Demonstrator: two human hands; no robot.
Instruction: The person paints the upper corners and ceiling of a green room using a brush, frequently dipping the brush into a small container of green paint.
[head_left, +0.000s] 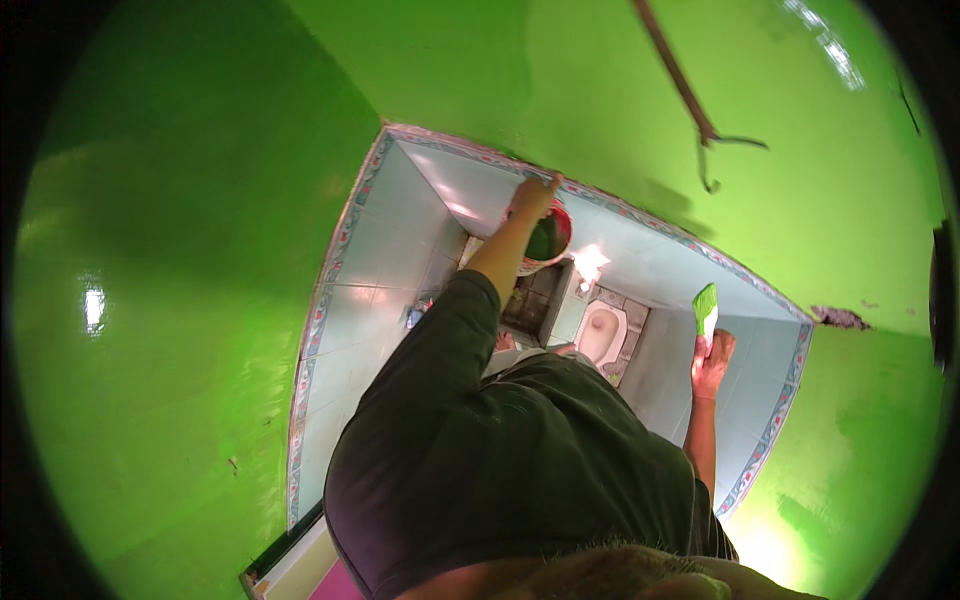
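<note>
My left hand grips a small paint bucket at its rim. A finger of that hand reaches out to the patterned tile border. Dark green paint shows inside the bucket, which hangs against the pale blue tiled wall. To the right, my right hand is closed round the handle of a paintbrush. Its bristles point up and are coated in bright green paint. The brush is apart from the walls, as far as I can see.
Green painted walls rise above the tiles. A metal hook hangs at the upper right. A squat toilet and a dark basin lie below. The right wall has a damaged patch. A bright light glares at the lower right.
</note>
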